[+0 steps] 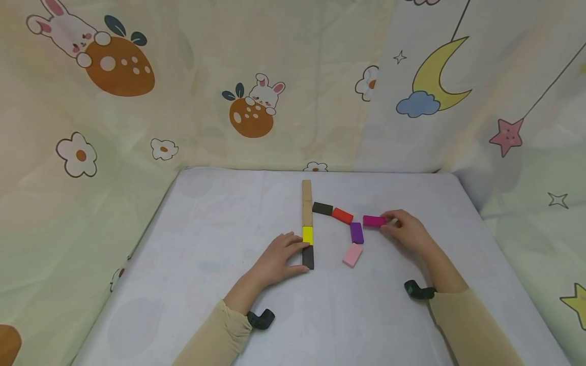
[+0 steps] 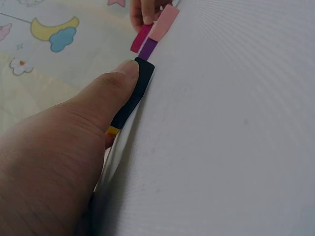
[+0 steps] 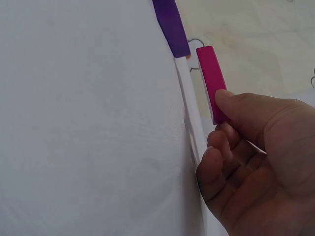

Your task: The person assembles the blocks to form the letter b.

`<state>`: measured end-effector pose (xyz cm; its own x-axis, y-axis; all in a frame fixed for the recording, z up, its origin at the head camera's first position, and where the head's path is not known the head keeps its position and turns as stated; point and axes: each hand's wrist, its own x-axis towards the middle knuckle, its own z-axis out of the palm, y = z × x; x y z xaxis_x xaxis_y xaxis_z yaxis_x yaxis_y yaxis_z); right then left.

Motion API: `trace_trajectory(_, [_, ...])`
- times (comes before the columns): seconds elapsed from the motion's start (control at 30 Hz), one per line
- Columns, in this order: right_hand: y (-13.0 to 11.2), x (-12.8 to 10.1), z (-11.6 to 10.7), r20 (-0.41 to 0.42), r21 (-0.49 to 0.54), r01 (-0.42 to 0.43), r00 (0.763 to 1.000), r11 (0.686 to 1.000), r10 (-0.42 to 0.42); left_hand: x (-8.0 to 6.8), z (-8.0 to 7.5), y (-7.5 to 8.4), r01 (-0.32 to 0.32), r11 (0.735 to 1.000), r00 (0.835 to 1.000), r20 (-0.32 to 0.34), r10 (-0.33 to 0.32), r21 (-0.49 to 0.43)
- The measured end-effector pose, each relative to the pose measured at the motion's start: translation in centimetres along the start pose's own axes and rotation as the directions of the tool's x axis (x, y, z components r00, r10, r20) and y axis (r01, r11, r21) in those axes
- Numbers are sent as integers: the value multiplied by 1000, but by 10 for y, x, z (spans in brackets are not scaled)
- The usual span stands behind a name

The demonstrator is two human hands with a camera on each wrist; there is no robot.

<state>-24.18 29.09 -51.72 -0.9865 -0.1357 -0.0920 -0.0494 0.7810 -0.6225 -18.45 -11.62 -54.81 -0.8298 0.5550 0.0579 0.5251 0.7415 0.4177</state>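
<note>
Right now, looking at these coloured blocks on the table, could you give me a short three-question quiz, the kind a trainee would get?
1. True or false: the magenta block lies in the straight line with the yellow block.
2. Which block does the left hand touch? A) pink block B) black block at the near end of the line C) red block
3. Fill in: the right hand pinches the ____ block at its end.

Key:
1. False; it lies apart to the right, beyond the purple block.
2. B; the thumb presses its side.
3. Magenta.
</note>
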Motion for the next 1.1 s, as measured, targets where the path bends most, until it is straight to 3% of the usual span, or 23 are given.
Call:
trace_trajectory(0.3, [-24, -19, 14, 23, 43, 37, 999, 998, -38, -1, -2, 2, 3, 1000, 1000, 4, -3, -2])
trace_trajectory(0.6, [-56, -41, 36, 74, 103, 130, 988, 986, -138, 0, -1, 2, -4, 1000, 1000, -6, 4, -9])
trace_trajectory(1.1, [-88, -50, 69, 109, 66, 172, 978, 983, -178, 0, 0, -1, -7, 1000, 1000, -2, 7, 11])
